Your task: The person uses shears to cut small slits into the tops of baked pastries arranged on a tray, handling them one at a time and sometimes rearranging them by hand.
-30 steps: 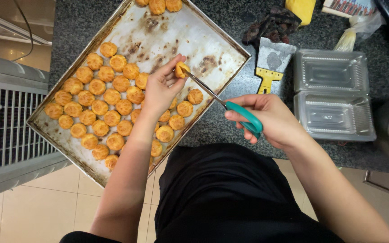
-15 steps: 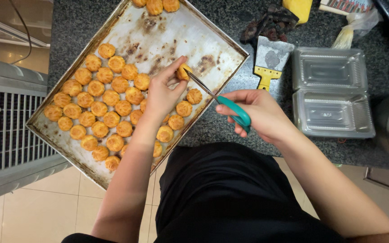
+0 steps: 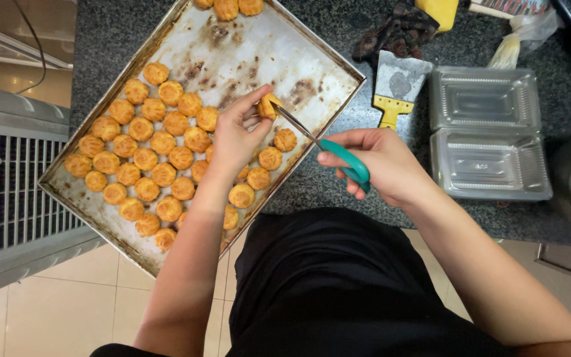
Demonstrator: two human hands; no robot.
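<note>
A dark speckled surface (image 3: 338, 178) carries a baking tray (image 3: 246, 49), a scraper (image 3: 394, 82) and clear plastic containers (image 3: 487, 132)

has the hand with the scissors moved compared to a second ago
Yes. The right hand with the teal-handled scissors has shifted up and toward the baking tray, ending nearer the yellow-handled scraper.

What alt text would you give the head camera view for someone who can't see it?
Seen from above, a person's left hand holds a small golden pastry puff over a metal baking tray while the right hand works teal-handled scissors into it. Rows of similar puffs fill the tray's lower end. Clear plastic containers and a yellow-handled scraper lie on the dark counter.
</note>
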